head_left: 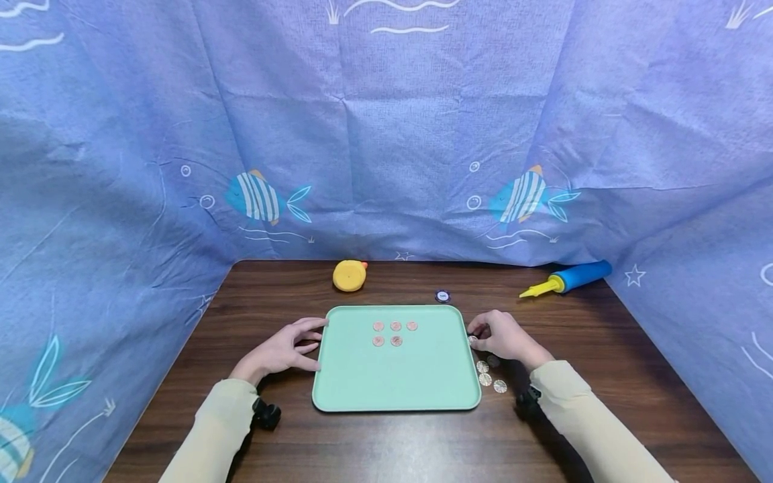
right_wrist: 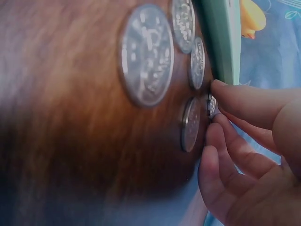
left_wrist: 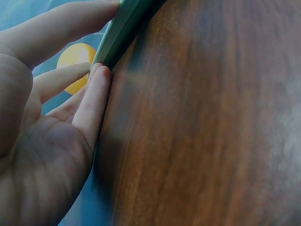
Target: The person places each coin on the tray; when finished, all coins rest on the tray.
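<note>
A mint-green tray [head_left: 395, 382] lies on the table, with copper-coloured coins [head_left: 396, 341] in two short rows near its far side. My left hand [head_left: 284, 347] rests against the tray's left edge, fingers spread; in the left wrist view its fingertips [left_wrist: 99, 75] touch the rim. Just beyond the right edge, my right hand [head_left: 504, 335] pinches a silver coin [right_wrist: 212, 105] between thumb and fingers, down at the table surface. Several more silver coins [head_left: 500, 386] lie beside the tray, nearer the front, and show large in the right wrist view.
Behind the tray stand a yellow rubber duck [head_left: 349, 276] and a dark blue poker chip [head_left: 443, 296]. A blue hand pump [head_left: 582, 276] with a yellow nozzle lies at the back right. Blue fish-print cloth [head_left: 398, 147] hangs around the wooden table [head_left: 392, 449].
</note>
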A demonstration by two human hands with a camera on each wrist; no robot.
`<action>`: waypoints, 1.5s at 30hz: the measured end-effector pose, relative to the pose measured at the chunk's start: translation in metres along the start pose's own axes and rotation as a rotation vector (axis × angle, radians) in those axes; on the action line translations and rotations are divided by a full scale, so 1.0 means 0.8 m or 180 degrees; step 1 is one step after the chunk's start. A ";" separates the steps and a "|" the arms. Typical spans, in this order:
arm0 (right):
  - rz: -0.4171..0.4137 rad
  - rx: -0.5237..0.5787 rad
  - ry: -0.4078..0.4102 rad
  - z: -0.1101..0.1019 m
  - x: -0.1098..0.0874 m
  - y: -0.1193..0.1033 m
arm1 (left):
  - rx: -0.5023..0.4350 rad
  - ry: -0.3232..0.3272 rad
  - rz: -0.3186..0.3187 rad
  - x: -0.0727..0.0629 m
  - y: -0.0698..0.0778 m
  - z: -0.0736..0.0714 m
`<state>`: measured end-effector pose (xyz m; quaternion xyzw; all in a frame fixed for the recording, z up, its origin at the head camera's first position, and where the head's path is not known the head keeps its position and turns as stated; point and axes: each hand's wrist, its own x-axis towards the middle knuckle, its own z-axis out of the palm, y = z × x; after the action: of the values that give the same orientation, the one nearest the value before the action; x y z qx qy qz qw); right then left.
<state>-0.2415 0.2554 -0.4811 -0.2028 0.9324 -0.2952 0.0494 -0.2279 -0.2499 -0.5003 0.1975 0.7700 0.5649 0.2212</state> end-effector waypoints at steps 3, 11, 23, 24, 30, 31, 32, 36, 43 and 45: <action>-0.0017 -0.0016 0.0014 0.001 0.001 -0.001 | -0.0002 -0.0004 0.0001 0.000 0.000 0.000; 0.0052 -0.0023 0.0038 0.002 0.002 -0.002 | -0.0006 -0.0015 0.0025 0.000 0.000 0.000; 0.0130 -0.0206 -0.0109 -0.002 0.006 -0.009 | -0.0003 -0.0013 0.0044 0.001 -0.003 0.000; 0.0126 -0.0215 -0.0113 -0.002 0.006 -0.009 | -0.0004 -0.0015 0.0046 0.001 -0.003 0.000; 0.0041 -0.0202 -0.0126 -0.003 0.006 -0.010 | 0.0013 -0.0013 0.0025 0.000 -0.003 -0.001; 0.0022 -0.0194 -0.0134 -0.003 0.006 -0.010 | 0.0019 -0.0015 0.0026 0.000 -0.003 -0.001; 0.0021 -0.0184 -0.0141 -0.003 0.005 -0.010 | 0.0017 -0.0015 0.0025 0.000 -0.002 -0.001; -0.0004 -0.0188 -0.0140 -0.006 0.003 -0.011 | 0.0023 -0.0012 0.0009 0.001 -0.002 -0.001; -0.0107 -0.0228 -0.0023 -0.010 -0.001 -0.009 | 0.0024 0.0009 -0.0015 0.000 0.001 0.001; -0.0151 -0.0255 0.0015 -0.010 -0.002 -0.008 | 0.0026 0.0015 -0.0016 0.000 0.001 0.001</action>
<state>-0.2398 0.2556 -0.4712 -0.2259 0.9385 -0.2593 0.0320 -0.2271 -0.2488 -0.4996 0.1951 0.7733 0.5617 0.2199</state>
